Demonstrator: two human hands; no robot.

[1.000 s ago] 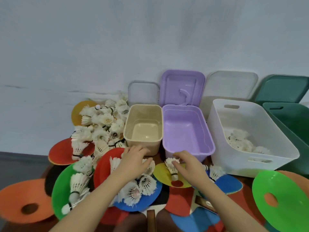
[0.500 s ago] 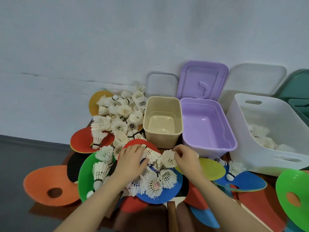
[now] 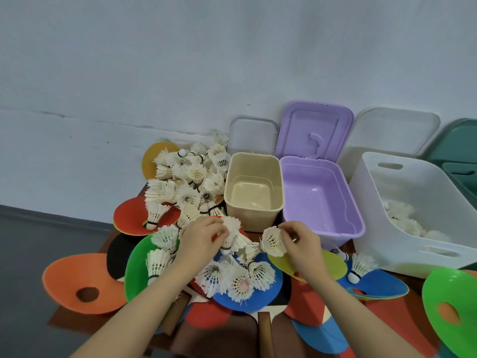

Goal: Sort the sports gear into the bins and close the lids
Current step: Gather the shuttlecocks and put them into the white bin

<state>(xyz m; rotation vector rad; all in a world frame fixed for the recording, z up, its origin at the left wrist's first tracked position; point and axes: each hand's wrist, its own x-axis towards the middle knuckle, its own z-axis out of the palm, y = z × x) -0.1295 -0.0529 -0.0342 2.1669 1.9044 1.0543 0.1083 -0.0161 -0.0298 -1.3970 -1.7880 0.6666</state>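
Both bare forearms reach forward from the bottom edge, angling in toward each other. The left hand [image 3: 204, 237] is palm down with fingers curled, pinching a shuttlecock [image 3: 230, 232] by its feathers. The right hand [image 3: 300, 241] sits just beside it, thumb and fingertips pinching the feathered skirt of another shuttlecock [image 3: 273, 241].

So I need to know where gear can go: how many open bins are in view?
4: a beige plastic bin, a purple plastic bin beside it, a large white plastic bin to its right, and a dark green bin at the frame's right edge, mostly cut off.
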